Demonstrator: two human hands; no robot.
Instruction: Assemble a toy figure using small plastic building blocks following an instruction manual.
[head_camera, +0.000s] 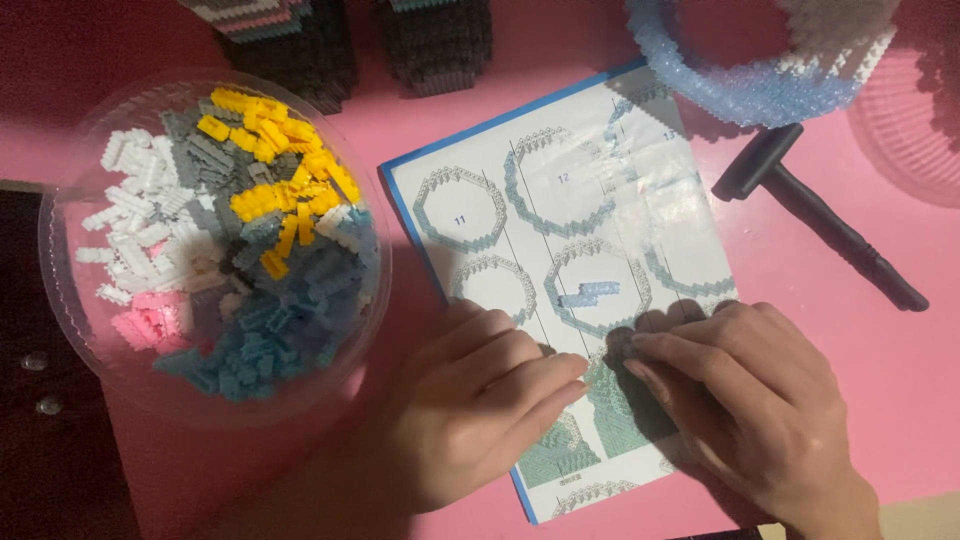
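Left hand (480, 400): palm down on the lower left of the instruction sheet (570, 260), fingers loosely curled, fingertips meeting the right hand's at mid-page; whether it pinches a brick I cannot tell.
Right hand (745, 400): flat over the sheet's lower right, fingertips closed on something small and pale grey at the page; the piece itself is mostly hidden.
Loose piece: a short pale blue brick strip (590, 293) lies on the sheet inside one printed ring diagram, just above both hands.
Progress, judged: a pale blue studded ring (740, 85) with white courses above it stands built at the top edge, so several ring layers look done; the bowl is still well stocked, so much seems left.
Bowl (60, 290): clear thin plastic, round, left of the sheet; holds tiny studded bricks in white, grey, yellow, pink and teal.
Sheet: glossy paper, blue border, octagonal ring diagrams.
Tool (820, 215): matte black, T-headed, long handle, right of the sheet.
Dark blocks (440, 40): studded, black-grey, top edge.
Table (900, 340): smooth pink.
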